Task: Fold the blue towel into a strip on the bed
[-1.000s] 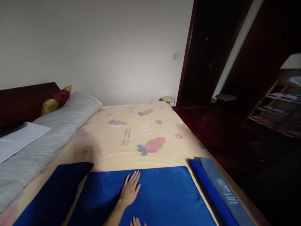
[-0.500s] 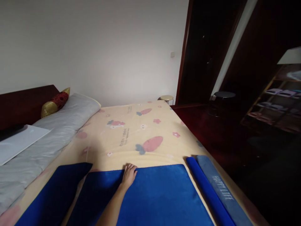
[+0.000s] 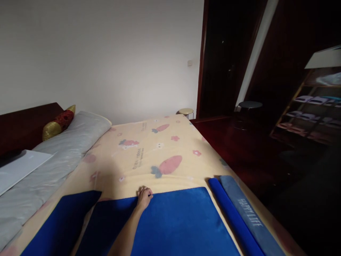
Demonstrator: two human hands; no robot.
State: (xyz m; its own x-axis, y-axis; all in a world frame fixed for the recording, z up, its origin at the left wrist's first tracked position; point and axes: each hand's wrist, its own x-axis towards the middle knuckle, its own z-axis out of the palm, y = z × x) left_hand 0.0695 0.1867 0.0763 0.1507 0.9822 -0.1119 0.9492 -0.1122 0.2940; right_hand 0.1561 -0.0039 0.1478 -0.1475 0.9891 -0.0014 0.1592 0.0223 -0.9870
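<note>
My left hand [image 3: 144,197] is at the far edge of a blue towel [image 3: 176,220] that lies flat on the bed. Its thumb and fingers pinch that edge, near the middle. My arm's shadow darkens the towel's left part. Left of it lies another dark blue cloth [image 3: 61,220], with a pointed far corner. To the right, a long folded bright blue cloth [image 3: 231,213] rests beside a folded grey-blue towel [image 3: 242,202] lettered "HAPPY LIFE". My right hand is out of view.
The bed has a cream sheet [image 3: 149,153] with carrot and flower prints. A grey pillow or quilt [image 3: 71,142], a white board-like object [image 3: 23,167] and a red-and-gold cushion [image 3: 60,122] lie left. Beyond are stools [image 3: 250,104] and a shoe rack [image 3: 306,106].
My left hand's fingers have closed from resting over the towel's edge into a pinch on it. The view has turned slightly to the right.
</note>
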